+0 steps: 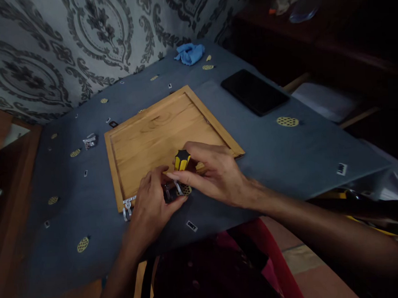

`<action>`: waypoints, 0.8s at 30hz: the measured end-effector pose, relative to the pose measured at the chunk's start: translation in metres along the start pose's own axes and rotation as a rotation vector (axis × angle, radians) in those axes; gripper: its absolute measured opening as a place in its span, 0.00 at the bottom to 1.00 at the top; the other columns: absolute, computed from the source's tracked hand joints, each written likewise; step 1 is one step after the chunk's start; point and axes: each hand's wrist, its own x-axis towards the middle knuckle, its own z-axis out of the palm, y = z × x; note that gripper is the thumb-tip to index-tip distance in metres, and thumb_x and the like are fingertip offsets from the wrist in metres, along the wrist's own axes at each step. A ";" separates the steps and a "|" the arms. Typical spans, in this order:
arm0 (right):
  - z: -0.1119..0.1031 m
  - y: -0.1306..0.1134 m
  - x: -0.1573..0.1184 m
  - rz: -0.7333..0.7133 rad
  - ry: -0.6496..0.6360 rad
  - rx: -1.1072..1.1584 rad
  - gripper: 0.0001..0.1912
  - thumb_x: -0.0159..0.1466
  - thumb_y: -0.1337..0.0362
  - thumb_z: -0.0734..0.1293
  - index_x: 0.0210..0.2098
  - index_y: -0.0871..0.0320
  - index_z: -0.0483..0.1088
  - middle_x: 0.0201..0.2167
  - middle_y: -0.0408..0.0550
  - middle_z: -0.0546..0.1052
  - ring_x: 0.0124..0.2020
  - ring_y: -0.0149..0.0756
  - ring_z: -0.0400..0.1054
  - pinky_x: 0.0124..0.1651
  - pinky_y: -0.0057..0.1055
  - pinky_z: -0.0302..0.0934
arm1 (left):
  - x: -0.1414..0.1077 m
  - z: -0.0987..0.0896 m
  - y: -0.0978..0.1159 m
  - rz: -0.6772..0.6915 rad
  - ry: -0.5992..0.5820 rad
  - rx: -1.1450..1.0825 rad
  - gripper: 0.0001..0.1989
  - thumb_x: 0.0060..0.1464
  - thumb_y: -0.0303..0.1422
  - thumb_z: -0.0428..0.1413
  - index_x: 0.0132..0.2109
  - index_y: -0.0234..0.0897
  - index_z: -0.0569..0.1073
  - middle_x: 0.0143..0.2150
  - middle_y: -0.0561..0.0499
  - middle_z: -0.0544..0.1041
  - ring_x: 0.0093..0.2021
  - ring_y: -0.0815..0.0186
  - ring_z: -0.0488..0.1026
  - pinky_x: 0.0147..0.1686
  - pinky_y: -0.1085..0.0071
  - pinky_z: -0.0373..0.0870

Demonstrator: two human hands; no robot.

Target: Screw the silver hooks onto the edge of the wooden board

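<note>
Closest to the wearer, dark maroon clothing [199,273] fills the lap beside a curved red surface [274,260], with a tiled floor [306,261] showing lower right. Above it is the near edge of the worktop [254,181], covered in dark blue-grey cloth printed with yellow pineapples and small white labels. At that edge the right hand [216,172] grasps a yellow-and-black screwdriver handle [182,159]; the left hand [151,200] curls by small silver metal hardware [178,187], though whether it grips it cannot be told. Both hands are at the near side of a light brown, raised-rim wooden panel [155,138] lying flat on the worktop, with a silver metal hinge [128,208] at its near left corner. Loose silver metal pieces [90,141] lie left of the panel, and a small dark bracket [113,124] touches or nearly touches its far left edge. Farther right rests a flat black tablet-like slab [254,92]; a crumpled blue cloth [190,54] sits near the far edge. Brown wooden furniture [18,207] stands left, dark reddish furniture [313,40] right, and behind hangs pale fabric [55,23] with grey damask motifs.
</note>
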 end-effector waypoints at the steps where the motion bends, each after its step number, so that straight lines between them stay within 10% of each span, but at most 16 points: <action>1: 0.000 -0.001 0.002 0.002 -0.036 0.009 0.15 0.68 0.60 0.67 0.28 0.58 0.62 0.25 0.38 0.64 0.25 0.25 0.60 0.29 0.24 0.55 | 0.000 0.000 0.000 0.003 -0.001 0.011 0.26 0.52 0.34 0.65 0.55 0.40 0.65 0.50 0.46 0.76 0.53 0.52 0.75 0.52 0.53 0.74; 12: -0.020 0.000 0.019 0.110 -0.392 0.307 0.03 0.67 0.67 0.68 0.36 0.60 0.70 0.28 0.39 0.73 0.27 0.25 0.67 0.31 0.23 0.59 | -0.001 0.003 -0.003 0.038 0.043 0.020 0.27 0.52 0.34 0.66 0.56 0.40 0.64 0.47 0.47 0.76 0.51 0.52 0.76 0.49 0.55 0.76; 24: 0.016 -0.003 -0.002 -0.052 0.037 -0.094 0.16 0.70 0.58 0.65 0.28 0.57 0.60 0.25 0.38 0.66 0.24 0.25 0.59 0.28 0.26 0.55 | 0.000 0.004 -0.002 0.001 -0.019 0.071 0.20 0.55 0.36 0.63 0.51 0.36 0.68 0.47 0.42 0.76 0.50 0.48 0.75 0.49 0.51 0.73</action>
